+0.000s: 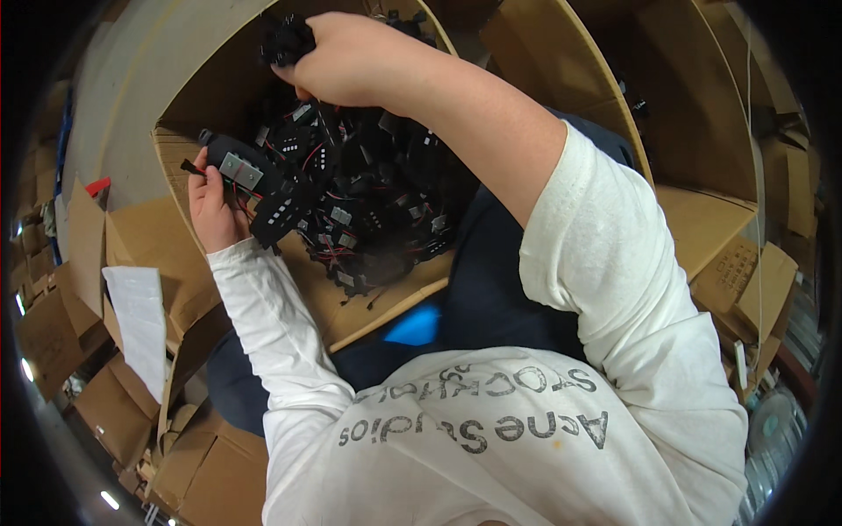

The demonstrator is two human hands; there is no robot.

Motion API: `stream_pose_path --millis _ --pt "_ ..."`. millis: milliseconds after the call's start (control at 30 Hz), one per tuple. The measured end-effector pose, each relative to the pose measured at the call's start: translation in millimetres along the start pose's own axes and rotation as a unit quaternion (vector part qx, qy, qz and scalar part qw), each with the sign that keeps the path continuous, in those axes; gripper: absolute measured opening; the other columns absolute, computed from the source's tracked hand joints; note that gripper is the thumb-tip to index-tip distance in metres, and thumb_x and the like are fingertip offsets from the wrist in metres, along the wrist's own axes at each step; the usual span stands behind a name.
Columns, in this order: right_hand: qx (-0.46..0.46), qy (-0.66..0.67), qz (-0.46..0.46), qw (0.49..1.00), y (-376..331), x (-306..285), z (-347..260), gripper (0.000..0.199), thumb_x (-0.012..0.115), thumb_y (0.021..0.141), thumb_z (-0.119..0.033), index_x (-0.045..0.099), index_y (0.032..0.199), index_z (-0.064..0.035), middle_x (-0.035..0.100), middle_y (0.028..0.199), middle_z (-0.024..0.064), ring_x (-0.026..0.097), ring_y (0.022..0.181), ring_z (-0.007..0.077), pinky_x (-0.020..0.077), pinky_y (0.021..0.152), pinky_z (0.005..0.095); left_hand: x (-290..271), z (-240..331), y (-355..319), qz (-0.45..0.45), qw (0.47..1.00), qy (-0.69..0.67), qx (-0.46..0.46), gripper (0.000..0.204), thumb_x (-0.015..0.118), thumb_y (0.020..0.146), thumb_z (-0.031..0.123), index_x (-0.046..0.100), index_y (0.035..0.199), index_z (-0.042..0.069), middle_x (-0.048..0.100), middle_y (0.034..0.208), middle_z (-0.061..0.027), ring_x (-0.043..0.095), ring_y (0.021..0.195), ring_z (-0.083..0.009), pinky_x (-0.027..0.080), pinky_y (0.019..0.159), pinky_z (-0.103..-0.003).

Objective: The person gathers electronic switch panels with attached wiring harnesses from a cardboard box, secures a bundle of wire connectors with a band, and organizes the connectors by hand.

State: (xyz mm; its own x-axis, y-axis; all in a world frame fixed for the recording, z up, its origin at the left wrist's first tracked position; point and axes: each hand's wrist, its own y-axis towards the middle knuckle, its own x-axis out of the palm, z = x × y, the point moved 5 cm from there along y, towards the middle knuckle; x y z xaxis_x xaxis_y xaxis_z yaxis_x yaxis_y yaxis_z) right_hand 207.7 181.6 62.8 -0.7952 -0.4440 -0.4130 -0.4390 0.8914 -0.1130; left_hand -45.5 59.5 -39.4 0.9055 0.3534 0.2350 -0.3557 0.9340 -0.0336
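Note:
My left hand point(213, 203) is closed on the edge of a black plastic assembly point(279, 210) with a silver metal plate and thin red and black wires. It holds the assembly at the left side of an open cardboard box point(403, 298). Farther off, my right hand point(338, 61) grips a dark, knobby black plastic part point(285, 39) above the box's far left side. The fingers on that part are partly hidden by the hand. Below both hands lies a heap of similar black wired parts point(377, 197), tangled together in the box.
Another open cardboard box point(693, 140) stands to the right, with a few dark parts at its wall. Cardboard flaps point(167, 245) and a white sheet point(139, 324) lie to the left. More cardboard boxes point(114, 408) stand at the lower left. My dark-clothed legs point(500, 272) are beside the box.

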Motion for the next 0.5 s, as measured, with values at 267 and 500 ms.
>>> stream_pose_path --millis 267,500 --pt "-0.036 -0.096 -0.167 0.981 -15.9 24.4 -14.4 0.044 0.074 0.09 -0.04 0.067 0.109 -0.0018 0.07 0.08 0.0125 0.067 0.073 0.0227 0.052 0.07 0.0366 58.0 39.9 -26.5 0.008 0.997 0.076 -0.016 0.029 0.052 0.106 0.022 0.053 0.13 0.005 0.068 0.108 -0.006 0.066 0.083 -0.0113 0.055 0.063 -0.025" --pt "-0.146 -0.089 -0.121 0.978 -9.9 29.1 -16.2 0.042 0.08 0.081 -0.023 0.066 0.112 0.0016 0.072 0.101 0.021 0.068 0.101 0.0364 0.0543 0.086 0.0405 78.5 36.8 -29.9 0.014 0.999 0.026 -0.036 0.03 0.052 0.107 0.021 0.053 0.133 0.007 0.069 0.11 -0.006 0.069 0.089 -0.0151 0.058 0.076 -0.03"
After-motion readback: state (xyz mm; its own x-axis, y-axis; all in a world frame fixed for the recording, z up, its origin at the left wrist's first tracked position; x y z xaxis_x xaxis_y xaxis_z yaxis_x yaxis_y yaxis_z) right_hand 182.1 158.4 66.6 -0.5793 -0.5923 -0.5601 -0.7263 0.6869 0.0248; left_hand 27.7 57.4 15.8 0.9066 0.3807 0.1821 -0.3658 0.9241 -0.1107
